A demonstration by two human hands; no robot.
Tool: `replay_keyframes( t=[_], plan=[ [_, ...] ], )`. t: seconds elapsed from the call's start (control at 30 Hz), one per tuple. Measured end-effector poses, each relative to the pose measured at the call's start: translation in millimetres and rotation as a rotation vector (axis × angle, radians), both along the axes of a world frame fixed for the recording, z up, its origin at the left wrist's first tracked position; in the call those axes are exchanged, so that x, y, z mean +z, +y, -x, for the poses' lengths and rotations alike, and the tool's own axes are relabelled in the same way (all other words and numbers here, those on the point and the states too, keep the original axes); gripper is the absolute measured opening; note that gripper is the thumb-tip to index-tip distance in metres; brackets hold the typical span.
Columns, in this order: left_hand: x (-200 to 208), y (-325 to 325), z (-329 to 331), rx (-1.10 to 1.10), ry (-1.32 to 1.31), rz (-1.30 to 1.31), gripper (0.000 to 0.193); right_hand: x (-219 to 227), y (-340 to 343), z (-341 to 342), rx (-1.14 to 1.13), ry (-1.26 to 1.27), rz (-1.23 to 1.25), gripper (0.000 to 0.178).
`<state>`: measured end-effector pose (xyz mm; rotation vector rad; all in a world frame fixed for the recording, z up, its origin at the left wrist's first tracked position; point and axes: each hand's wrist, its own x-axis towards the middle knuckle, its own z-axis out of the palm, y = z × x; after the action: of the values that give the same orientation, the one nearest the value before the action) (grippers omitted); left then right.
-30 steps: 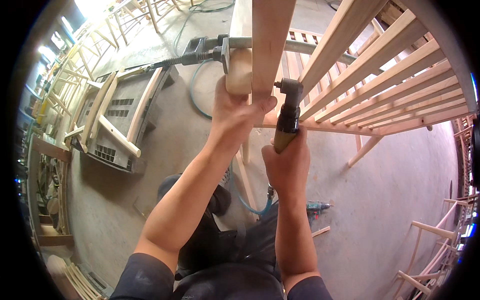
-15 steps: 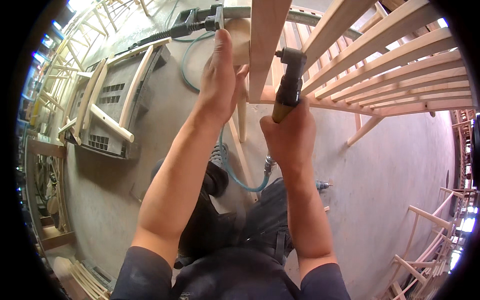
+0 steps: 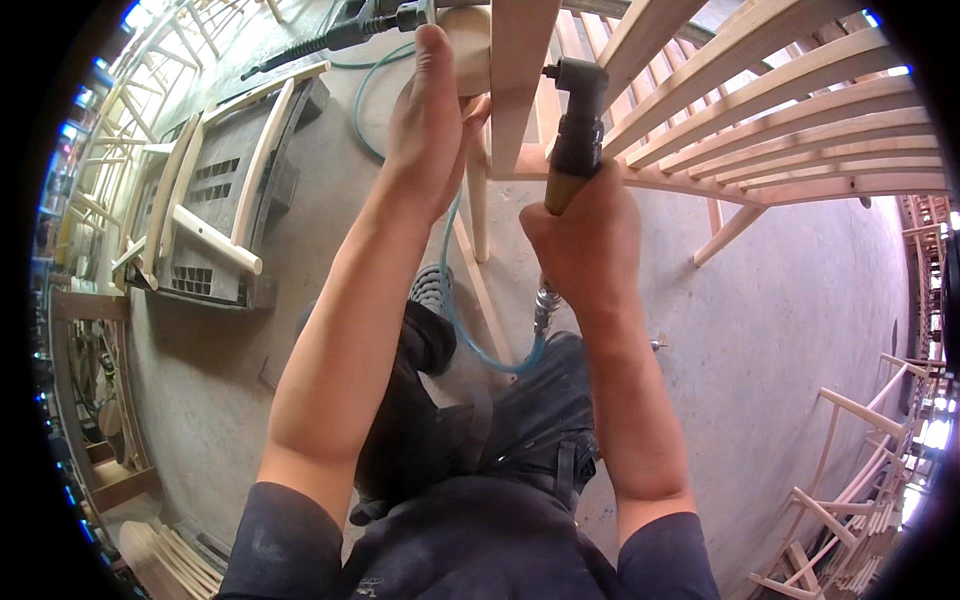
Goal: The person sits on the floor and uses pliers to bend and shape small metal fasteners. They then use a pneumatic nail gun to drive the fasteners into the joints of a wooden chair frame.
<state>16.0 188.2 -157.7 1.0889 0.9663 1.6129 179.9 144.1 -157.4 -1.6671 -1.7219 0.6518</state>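
Note:
My right hand (image 3: pixel 585 235) is wrapped round a right-angle air drill (image 3: pixel 577 135), its dark head raised and its bit pointing left at the inner side of a pale wooden post (image 3: pixel 520 85). Whether the bit touches the wood, I cannot tell. Against the post's other side sits a rounded wooden piece (image 3: pixel 470 55), and my left hand (image 3: pixel 425 135) grips it, thumb up beside a black screw clamp (image 3: pixel 390 22) and fingers partly hidden behind it. The post belongs to a slatted wooden frame (image 3: pixel 790 120) reaching to the right.
A teal air hose (image 3: pixel 480 350) loops in front of my legs to the drill's fitting. On the left, wooden parts (image 3: pixel 215 240) lie on a dark slotted stand (image 3: pixel 265 292). More wooden frames (image 3: pixel 865 410) stand at the lower right on the grey floor (image 3: pixel 740 330).
The whole scene has shifted slightly up in the picture. The drill and my right hand have risen a little along the post; my left hand keeps its hold.

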Motion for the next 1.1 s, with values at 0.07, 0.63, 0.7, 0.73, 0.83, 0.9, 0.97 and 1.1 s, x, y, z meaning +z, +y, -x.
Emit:
replay_keyframes(
  t=[0.07, 0.63, 0.7, 0.73, 0.83, 0.9, 0.97, 1.1],
  plan=[
    [-2, 1, 1, -0.009, -0.005, 0.025, 0.078, -2, 2, -3, 0.013, -0.009, -0.02, 0.043],
    [-3, 4, 8, 0.023, 0.029, 0.067, 0.083, 18, 12, -11, 0.069, -0.163, 0.05, 0.044],
    [-2, 4, 3, 0.057, 0.018, 0.072, 0.081, 18, 12, -12, 0.064, -0.171, 0.039, 0.044],
    [-1, 4, 1, 0.073, 0.012, 0.075, 0.081, 18, 12, -12, 0.07, -0.166, 0.04, 0.044],
    [0, 4, 0, 0.089, 0.0, 0.094, 0.079, 18, 12, -13, 0.086, -0.15, 0.061, 0.044],
    [-1, 4, 1, 0.071, 0.012, 0.079, 0.078, 19, 12, -11, 0.093, -0.139, 0.095, 0.045],
    [-3, 6, 2, 0.079, 0.026, 0.066, 0.078, 18, 12, -12, 0.089, -0.145, 0.077, 0.045],
    [-6, 7, 3, 0.091, 0.024, 0.065, 0.077, 19, 13, -14, 0.097, -0.16, 0.063, 0.045]
  ],
)
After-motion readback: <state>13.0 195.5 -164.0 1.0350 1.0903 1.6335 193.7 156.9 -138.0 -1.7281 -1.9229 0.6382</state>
